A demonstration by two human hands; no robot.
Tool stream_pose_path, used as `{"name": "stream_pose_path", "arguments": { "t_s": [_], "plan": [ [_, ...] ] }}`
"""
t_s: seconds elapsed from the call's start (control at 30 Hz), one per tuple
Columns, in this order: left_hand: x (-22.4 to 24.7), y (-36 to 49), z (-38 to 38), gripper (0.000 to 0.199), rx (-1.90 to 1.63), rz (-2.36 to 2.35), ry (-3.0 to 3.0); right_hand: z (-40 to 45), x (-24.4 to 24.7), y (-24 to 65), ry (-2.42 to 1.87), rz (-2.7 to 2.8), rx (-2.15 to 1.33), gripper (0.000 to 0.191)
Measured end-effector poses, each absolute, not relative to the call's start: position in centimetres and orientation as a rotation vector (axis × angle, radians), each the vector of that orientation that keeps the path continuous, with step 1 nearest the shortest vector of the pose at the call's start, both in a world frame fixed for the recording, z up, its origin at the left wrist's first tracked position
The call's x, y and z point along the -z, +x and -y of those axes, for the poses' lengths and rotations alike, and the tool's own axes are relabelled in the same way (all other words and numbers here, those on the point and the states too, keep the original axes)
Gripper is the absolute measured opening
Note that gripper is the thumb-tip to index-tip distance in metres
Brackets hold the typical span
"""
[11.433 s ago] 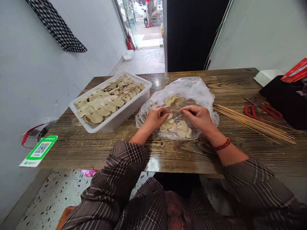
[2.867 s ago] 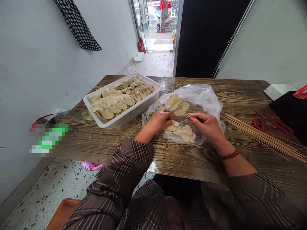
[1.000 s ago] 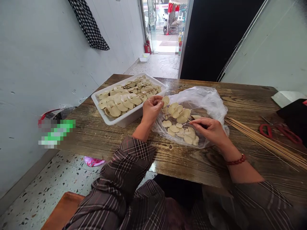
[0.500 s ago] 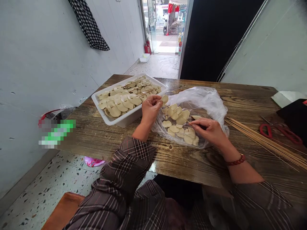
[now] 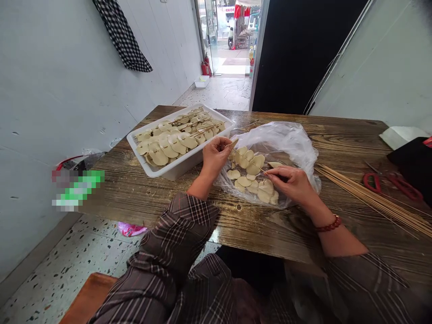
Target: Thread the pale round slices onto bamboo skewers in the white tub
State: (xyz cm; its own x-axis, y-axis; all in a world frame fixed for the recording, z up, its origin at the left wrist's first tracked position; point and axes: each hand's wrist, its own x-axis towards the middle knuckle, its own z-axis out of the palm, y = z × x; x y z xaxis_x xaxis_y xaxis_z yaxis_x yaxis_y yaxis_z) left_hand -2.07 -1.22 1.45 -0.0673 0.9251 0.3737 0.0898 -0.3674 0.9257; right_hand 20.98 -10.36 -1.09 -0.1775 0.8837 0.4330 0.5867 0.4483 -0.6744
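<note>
While the right hand [image 5: 293, 182] pinches the skewer [image 5: 263, 171] near its lower end, the left hand [image 5: 215, 155], thumb and fingers together, clamps a slice [image 5: 233, 144] at the skewer's far end. Between both hands, three threaded slices [image 5: 255, 165] hang over the bag [image 5: 290, 139]; loose slices [image 5: 265, 191] lie just below. Beside the left hand stands the tub [image 5: 178, 169]; beyond the right lie sticks [image 5: 367, 198] and scissors [image 5: 371, 181].

Bare left hand [image 5: 216, 155] — thumb and fingertips pinched, pointing right. Bare right hand [image 5: 290, 182] — thumb against forefinger, nearer the body, pointing left. Both forearms [image 5: 200, 184] slant inward (dark brown plaid cloth sleeves [image 5: 168, 240] stop short of the wrists); hands apart.
</note>
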Motion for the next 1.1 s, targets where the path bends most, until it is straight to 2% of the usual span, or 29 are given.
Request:
{"name": "stream_pose_path", "arguments": {
  "t_s": [0.33,0.7,0.87,1.1],
  "plan": [
    [-1.31,-2.20,1.02,0.010,-1.529,-1.018,1.230,10.49,0.89,21.03,-1.230,1.853,-0.456,0.018],
    [-1.89,-2.56,1.32,0.014,-1.392,-0.886,0.908,10.45,1.15,21.24,-1.187,1.853,-0.456,0.017],
    [-1.69,-2.18,1.46,0.014,-1.340,-0.878,0.926,10.40,1.25,21.15,-1.190,1.853,-0.480,0.018],
    [-1.68,-2.01,1.42,0.015,-1.451,-0.977,1.098,10.52,0.94,20.97,-1.242,1.830,-0.482,0.020]
  ]
}}
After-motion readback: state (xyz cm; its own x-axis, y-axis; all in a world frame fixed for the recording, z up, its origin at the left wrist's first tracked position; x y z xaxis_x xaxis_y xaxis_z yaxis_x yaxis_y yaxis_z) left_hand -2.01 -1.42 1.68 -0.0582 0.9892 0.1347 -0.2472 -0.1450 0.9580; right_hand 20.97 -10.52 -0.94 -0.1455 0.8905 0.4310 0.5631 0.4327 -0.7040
